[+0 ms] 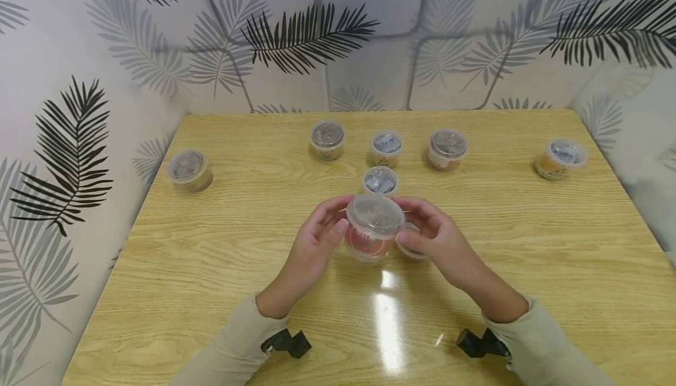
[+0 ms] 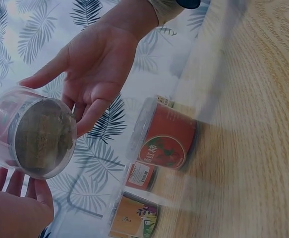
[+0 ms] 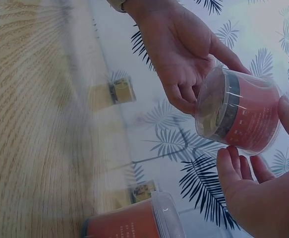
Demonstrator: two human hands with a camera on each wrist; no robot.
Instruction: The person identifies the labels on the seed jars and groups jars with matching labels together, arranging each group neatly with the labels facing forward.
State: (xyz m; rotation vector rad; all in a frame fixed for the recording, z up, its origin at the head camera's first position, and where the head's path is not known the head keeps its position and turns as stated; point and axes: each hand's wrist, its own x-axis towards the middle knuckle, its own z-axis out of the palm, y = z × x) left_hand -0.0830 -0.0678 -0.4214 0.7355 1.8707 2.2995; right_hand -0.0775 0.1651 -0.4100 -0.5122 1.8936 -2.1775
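A clear lidded cup with a red label (image 1: 372,230) is held just above the wooden table (image 1: 211,268), at its middle. My left hand (image 1: 323,230) grips its left side with curled fingers and thumb. On the other side my right hand (image 1: 425,230) holds it the same way. The left wrist view shows the cup's base (image 2: 32,134) between my left fingers (image 2: 23,196) and my right hand (image 2: 97,69). From the right wrist the cup (image 3: 243,109) appears tilted on its side. A second red-labelled cup (image 1: 411,250) stands on the table, partly hidden behind my right hand.
Several more lidded cups stand on the table: one just behind the held cup (image 1: 380,180), three in a row further back (image 1: 386,146), one at far left (image 1: 188,169) and one at far right (image 1: 561,158). Leaf-patterned walls close in three sides.
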